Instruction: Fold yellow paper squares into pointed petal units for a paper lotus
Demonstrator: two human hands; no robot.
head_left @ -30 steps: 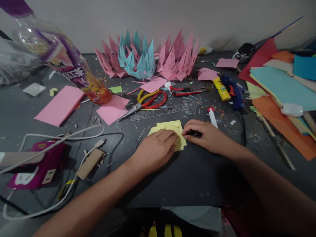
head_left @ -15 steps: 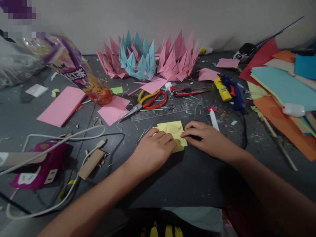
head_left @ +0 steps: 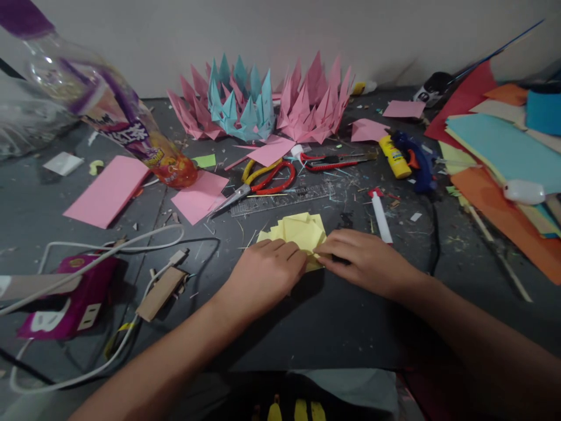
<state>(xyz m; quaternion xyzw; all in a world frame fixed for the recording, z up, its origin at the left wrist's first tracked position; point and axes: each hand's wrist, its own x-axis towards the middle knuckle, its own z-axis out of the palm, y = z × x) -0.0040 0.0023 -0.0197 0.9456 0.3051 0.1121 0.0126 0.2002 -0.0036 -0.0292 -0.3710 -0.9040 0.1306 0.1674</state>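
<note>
On the dark table [head_left: 333, 333], just in front of us, lies the folded yellow paper [head_left: 304, 227], its upper edges stepped and overlapping. Reading a clock around it, with twelve toward the wall, our left hand [head_left: 269, 266] rests palm down at seven, its curled fingers covering the near left part; we cannot tell whether they grip it. At four, our right hand [head_left: 366, 257] has thumb and forefinger drawn close together at the paper's edge, touching it, though we cannot make out whether they pinch it. Just past the paper, at twelve, we see a clear ruler [head_left: 291, 199], with red-and-yellow scissors [head_left: 274, 180] at eleven and a red utility knife [head_left: 337, 161] at one. Farther out, a blue paper flower [head_left: 241, 111] stands at eleven, a pink paper flower [head_left: 313, 108] at twelve. At two are a yellow glue stick [head_left: 395, 158] and a blue glue gun [head_left: 418, 166]; at ten, a drink bottle [head_left: 140, 131].
</note>
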